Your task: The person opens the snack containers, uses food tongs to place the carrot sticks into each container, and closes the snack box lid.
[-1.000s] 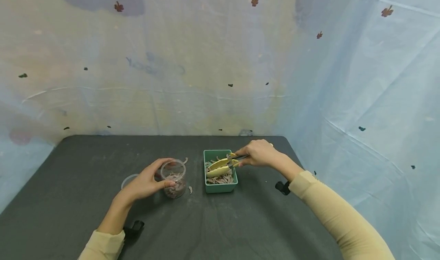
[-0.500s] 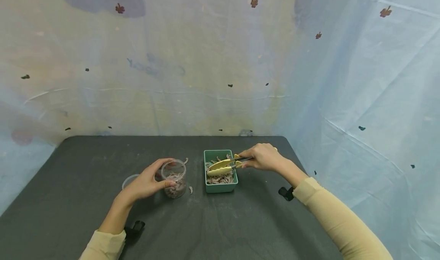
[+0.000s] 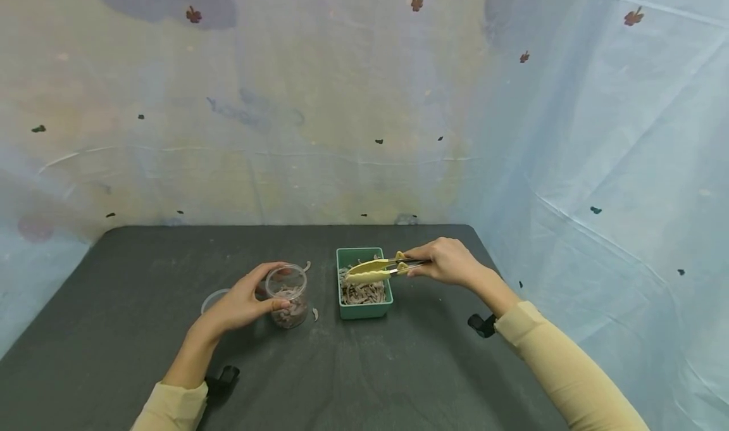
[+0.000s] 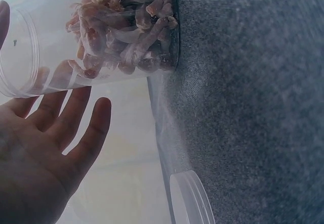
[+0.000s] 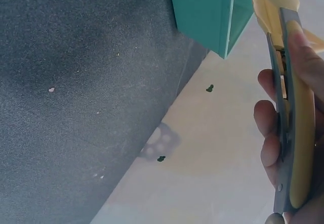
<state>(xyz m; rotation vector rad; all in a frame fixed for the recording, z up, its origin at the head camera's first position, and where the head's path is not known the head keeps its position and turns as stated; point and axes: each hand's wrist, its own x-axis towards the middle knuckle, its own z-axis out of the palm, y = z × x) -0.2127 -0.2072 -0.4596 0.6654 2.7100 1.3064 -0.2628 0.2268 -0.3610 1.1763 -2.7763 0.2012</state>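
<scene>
The left hand (image 3: 243, 301) holds a clear round jar (image 3: 290, 314), thumb and fingers around its sides; the jar stands upright and unlidded. In the left wrist view, brownish curled pieces (image 4: 134, 37) fill the lower part of the jar (image 4: 55, 57). The right hand (image 3: 450, 261) grips yellow-tipped tongs (image 3: 370, 272) by their handles. The tips lie over a green rectangular bin (image 3: 364, 311) of similar pieces (image 3: 364, 293). In the right wrist view, fingers and thumb wrap the tongs' handles (image 5: 302, 138) beside the bin (image 5: 202, 14). Whether the tips hold a piece I cannot tell.
A clear round lid (image 3: 211, 299) lies on the dark table (image 3: 171, 260) left of the jar, partly behind the left hand. Two loose pieces lie near the jar, one behind (image 3: 307, 266) and one to its right (image 3: 316, 314). A patterned sheet hangs behind the table.
The right hand has moved to the right with the tongs, whose tips have shifted slightly right and up over the bin. The left hand and jar have stayed in place.
</scene>
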